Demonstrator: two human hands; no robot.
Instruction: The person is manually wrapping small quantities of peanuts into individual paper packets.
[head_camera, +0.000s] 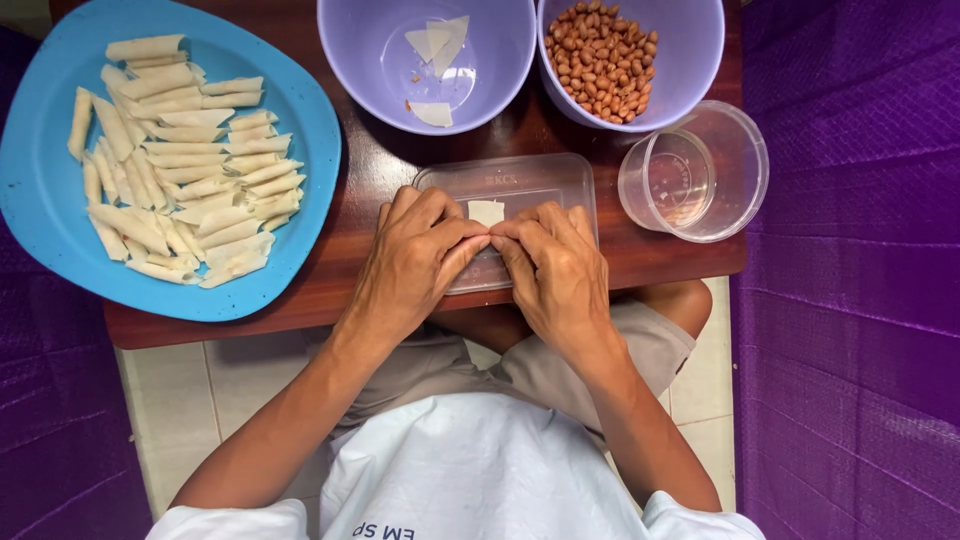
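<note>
My left hand (415, 260) and my right hand (555, 270) meet fingertip to fingertip over a clear flat plastic lid (520, 180) on a small wooden table (340, 250). Between the fingers lies a small pale wrapper piece (487, 211), pinched at its near edge by both hands. A blue plate (45, 190) to the left holds several rolled pale pastry sticks (185, 160). A lilac bowl (355, 60) at the back holds a few wrapper pieces (435, 45). A second lilac bowl (690, 50) holds peanuts (603, 60).
A clear round plastic container (720, 170) stands empty at the table's right edge. Purple fabric (850, 260) lies right and left of the table. Pale floor tiles (200, 390) and my bent knees show below the table's near edge.
</note>
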